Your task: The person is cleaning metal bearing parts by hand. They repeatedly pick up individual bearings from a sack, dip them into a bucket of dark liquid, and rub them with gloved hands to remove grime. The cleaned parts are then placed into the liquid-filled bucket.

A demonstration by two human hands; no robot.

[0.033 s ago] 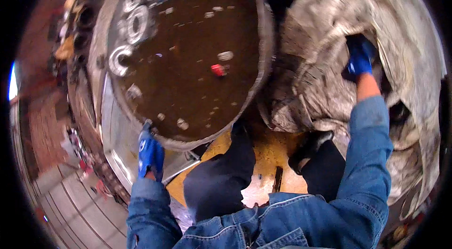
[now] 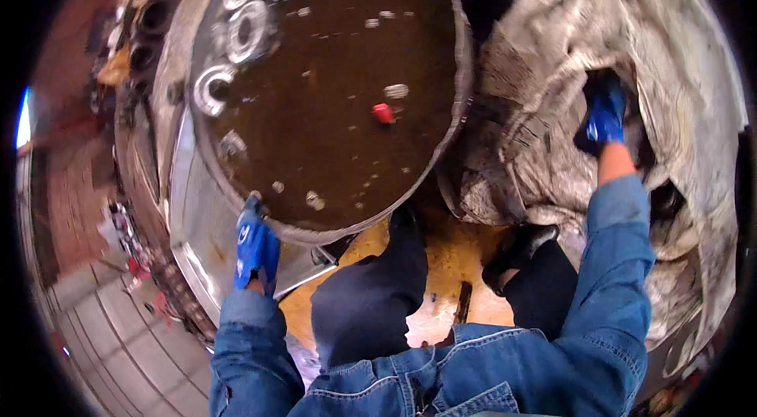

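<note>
My left hand (image 2: 257, 247), in a blue glove, is at the near left rim of a large round, dark-brown disc (image 2: 331, 141). Its fingers look closed together, with a small greyish bit at their tips that is too blurred to name. My right hand (image 2: 605, 113), also blue-gloved, reaches into the opening of a big dirty beige sack (image 2: 544, 14). The fingers are in shadow inside it, so their grip is hidden. On the disc lie a small red piece (image 2: 383, 113), several shiny metal rings (image 2: 251, 30) along the left side, and scattered small pale pieces (image 2: 396, 91).
Beneath the disc is a grey metal surface (image 2: 201, 235). Yellowish flooring (image 2: 449, 259) shows around my legs and dark shoe (image 2: 528, 247). Cluttered parts (image 2: 126, 62) stand at the far left, above pale floor tiles (image 2: 118, 330). The sack fills the right side.
The disc and the things on it appear slightly farther right and up in view. My left hand stays at its rim, and my right hand is still in the sack, slightly lower in view.
</note>
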